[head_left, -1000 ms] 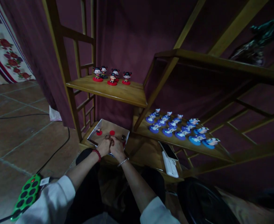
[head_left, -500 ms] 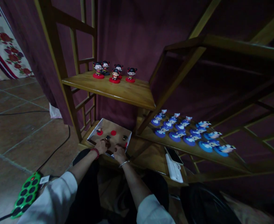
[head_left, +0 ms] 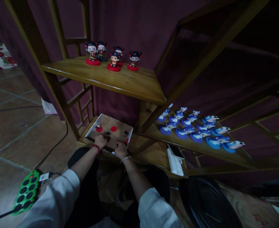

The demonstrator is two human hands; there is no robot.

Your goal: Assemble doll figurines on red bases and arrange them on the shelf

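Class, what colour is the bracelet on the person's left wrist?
The bracelet is red and looks beaded; it shows best in the head view.

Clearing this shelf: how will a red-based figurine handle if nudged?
The rightmost figurine looks like rigid moulded plastic, so probably stiff and light. Its big head above a small body suggests it could tip if pushed high up, though the wide red base should steady it.
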